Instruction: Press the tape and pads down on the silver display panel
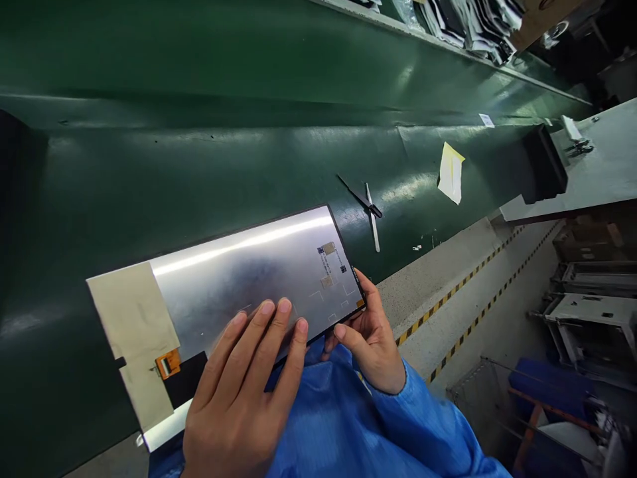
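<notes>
Head view: green mat [209, 166] covered the bench, running diagonally across the frame. Along its far edge, top R, were stacks of black-and-white sheets [468, 20]. Past the near edge: grey floor w/ yellow-black hazard tape [450, 299], metal racks [587, 312] & a blue bin [547, 392] lower R.

On the mat, just beyond the panel's top R corner, black tweezers [359, 196] lay across a white spatula [373, 219]. A yellowish paper slip [451, 172] sat further R.

You had the LCD panel [249, 279] on the mat, silver back up, angled, w/ QR labels [328, 259] at its R end, beige film [132, 338] over its L end & an orange flex connector [168, 363] by the film. Your L hand [233, 398] lay on the panel, fingers together-ish, not gripping. Your R hand [371, 338] held the panel's R edge, fingers curled round it, blue sleeve [423, 425] at the wrist.
</notes>
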A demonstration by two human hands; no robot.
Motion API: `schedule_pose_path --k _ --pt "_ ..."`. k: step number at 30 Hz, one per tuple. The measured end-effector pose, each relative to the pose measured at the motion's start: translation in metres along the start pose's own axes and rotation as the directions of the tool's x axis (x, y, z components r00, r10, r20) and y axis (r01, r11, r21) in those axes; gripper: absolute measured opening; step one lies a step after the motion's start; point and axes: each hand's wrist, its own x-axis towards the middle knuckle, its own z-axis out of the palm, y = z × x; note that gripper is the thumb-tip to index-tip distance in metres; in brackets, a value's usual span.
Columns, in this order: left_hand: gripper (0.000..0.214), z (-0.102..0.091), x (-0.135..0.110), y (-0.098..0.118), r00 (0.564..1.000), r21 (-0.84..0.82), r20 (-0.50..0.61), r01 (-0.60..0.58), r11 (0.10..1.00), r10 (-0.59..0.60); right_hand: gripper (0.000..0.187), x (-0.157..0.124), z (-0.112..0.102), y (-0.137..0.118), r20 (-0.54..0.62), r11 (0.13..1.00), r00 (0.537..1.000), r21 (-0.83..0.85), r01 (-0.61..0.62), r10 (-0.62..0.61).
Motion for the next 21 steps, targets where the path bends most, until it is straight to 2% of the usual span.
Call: schedule_pose_path --k 13,21 --pt "0.042 -0.003 0.0005 -0.0007 0.999 0.017 0.037 -0.007 1.0 0.006 0.088 0.0002 0.0053 -0.0026 -0.04 1.0 0.999 -0.001 -0.02 0.02" --pt "0.047 -0.0038 0.0021 -0.0017 1.0 0.01 0.014 -0.017 1.0 0.017 0.09 0.0032 0.0007 -0.0036 0.014 0.999 0.999 0.024 -0.038 0.038"
